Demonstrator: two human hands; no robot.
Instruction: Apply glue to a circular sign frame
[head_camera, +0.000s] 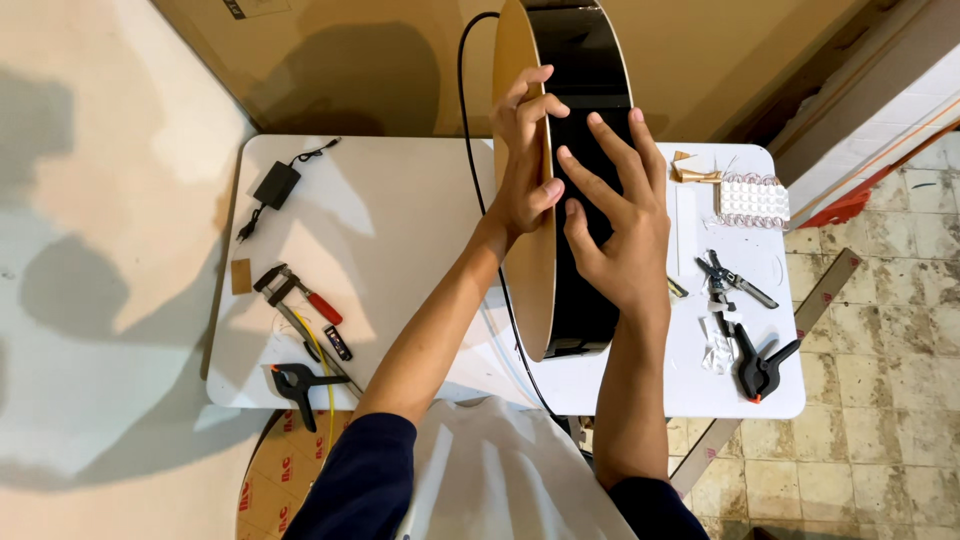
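Observation:
A large round drum-like frame (585, 60) with a tan wooden face and a glossy black rim stands on edge over the white table (400, 220). My left hand (525, 160) grips its wooden edge, thumb and fingers curled over onto the black band. My right hand (620, 225) lies flat on the black rim with fingers spread. A black cable (470, 110) runs down behind the wooden face.
On the table's left lie a black power adapter (277, 184), a red-handled clamp (300, 297) and a black spring clamp (300, 385). On the right lie pliers (735, 283), another black spring clamp (760, 365) and a white bubbly strip (752, 200). Tiled floor to the right.

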